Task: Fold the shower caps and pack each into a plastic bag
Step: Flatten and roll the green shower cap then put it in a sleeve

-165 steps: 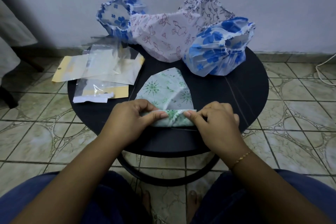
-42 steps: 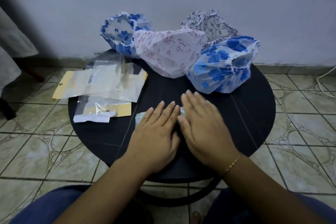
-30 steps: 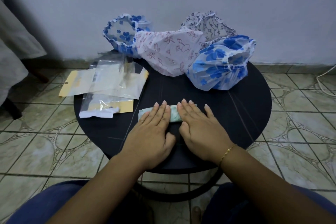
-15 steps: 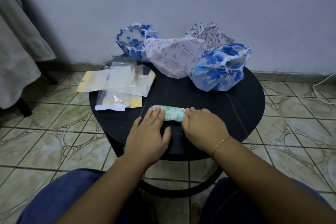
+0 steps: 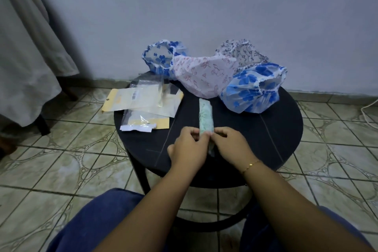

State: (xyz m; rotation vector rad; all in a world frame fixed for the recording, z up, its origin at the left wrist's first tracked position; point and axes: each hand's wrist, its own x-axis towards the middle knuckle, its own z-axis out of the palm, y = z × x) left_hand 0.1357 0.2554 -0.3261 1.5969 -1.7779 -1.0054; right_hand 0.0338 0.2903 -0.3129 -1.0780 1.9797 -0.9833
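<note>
On the round black bench (image 5: 266, 129), both hands pinch the near end of the rolled green-patterned shower cap (image 5: 206, 115): left grip (image 5: 189, 147), right grip (image 5: 231, 145). Thin, light, springy film; hold it at the ends.

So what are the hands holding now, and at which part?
Both the left hand and the right hand pinch the green-patterned shower cap rolled into a narrow strip at its near end; the far end lies on the round black table.

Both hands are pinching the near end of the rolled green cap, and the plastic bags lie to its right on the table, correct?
Not quite. The head view shows the plastic bags to the left of the rolled green cap, not right. Left hand and right hand do pinch its near end.
</note>
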